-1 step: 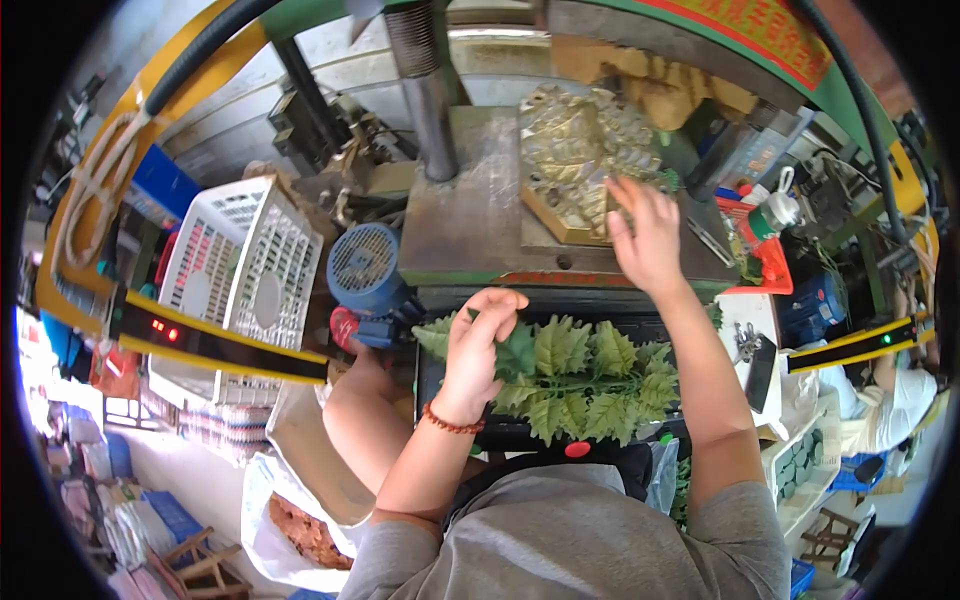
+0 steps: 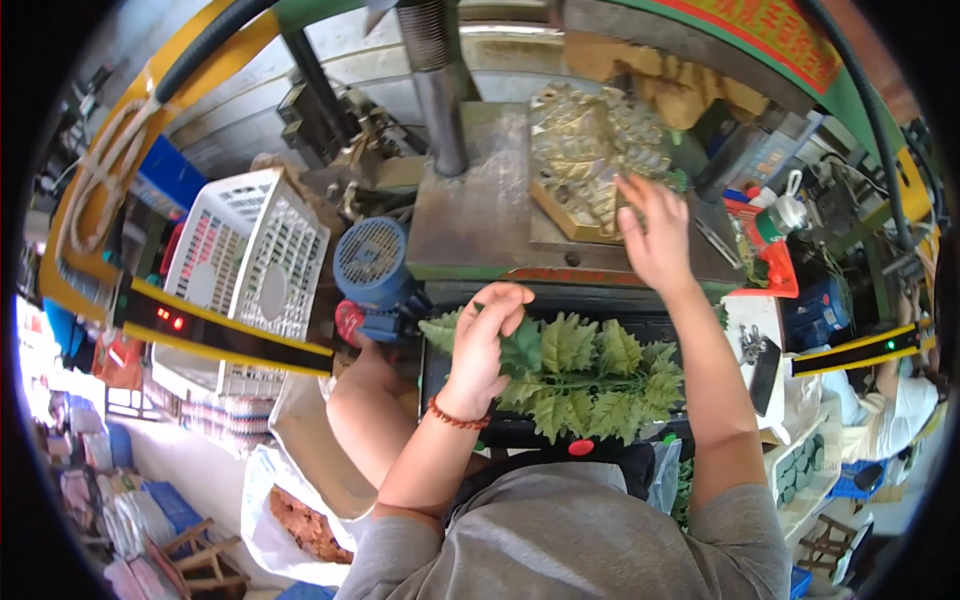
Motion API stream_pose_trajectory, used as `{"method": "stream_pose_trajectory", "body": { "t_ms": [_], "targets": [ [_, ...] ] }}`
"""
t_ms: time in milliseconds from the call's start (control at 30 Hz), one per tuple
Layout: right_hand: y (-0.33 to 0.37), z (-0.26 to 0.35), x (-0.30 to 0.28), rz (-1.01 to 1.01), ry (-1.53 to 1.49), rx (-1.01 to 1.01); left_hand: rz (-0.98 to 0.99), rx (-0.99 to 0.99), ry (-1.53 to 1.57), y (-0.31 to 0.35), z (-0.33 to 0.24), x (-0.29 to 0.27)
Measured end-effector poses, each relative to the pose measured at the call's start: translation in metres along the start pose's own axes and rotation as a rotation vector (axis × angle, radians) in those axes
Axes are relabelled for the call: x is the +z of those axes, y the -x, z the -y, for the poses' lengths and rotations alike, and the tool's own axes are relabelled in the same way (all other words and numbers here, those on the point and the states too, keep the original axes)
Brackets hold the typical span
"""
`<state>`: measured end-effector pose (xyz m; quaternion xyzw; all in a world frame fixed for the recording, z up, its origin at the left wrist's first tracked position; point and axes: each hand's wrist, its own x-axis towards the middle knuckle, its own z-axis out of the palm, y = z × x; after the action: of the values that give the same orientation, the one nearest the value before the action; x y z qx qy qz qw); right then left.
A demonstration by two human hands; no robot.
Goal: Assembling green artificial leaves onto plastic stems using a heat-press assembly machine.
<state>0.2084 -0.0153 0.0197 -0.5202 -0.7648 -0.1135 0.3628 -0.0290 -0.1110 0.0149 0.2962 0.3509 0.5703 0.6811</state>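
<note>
My right hand reaches to the near right edge of a brass-coloured mould with a bumpy, leaf-like relief. Its fingers are spread apart and nothing shows in them. My left hand, with a beaded bracelet at the wrist, is raised in front of the press table. The fingers are curled in toward the thumb; whatever they hold, if anything, is hidden. Below and beside it lie green artificial leaves, spread in a bunch on a black surface. A darker green leaf shows right beside the left hand.
The mould sits on a steel press table by an upright post. A blue motor and white plastic crates stand to the left. Yellow-edged sensor bars flank me. Metal tweezers and a red tray are at right.
The whole view has shifted slightly, with the scene a little further right. Both hands keep nearly the same pose and place.
</note>
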Motion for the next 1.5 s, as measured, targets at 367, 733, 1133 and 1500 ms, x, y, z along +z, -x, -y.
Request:
{"method": "stream_pose_trajectory", "body": {
  "t_ms": [367,733,1133,1500],
  "targets": [
    [0.047,0.137,-0.064,0.290,-0.859,0.065,0.017,-0.032,0.111,0.014,-0.001,-0.003],
    [0.032,0.141,-0.035,0.272,-0.615,-0.092,0.033,0.425,-0.353,0.017,0.012,0.008],
    [0.028,0.106,-0.043,0.241,-1.087,0.474,0.363,0.377,-0.832,-0.005,-0.049,0.013],
    [0.009,0.047,-0.066,0.047,-0.752,0.288,0.461,0.429,-0.986,-0.065,-0.050,0.070]
  ]
}}
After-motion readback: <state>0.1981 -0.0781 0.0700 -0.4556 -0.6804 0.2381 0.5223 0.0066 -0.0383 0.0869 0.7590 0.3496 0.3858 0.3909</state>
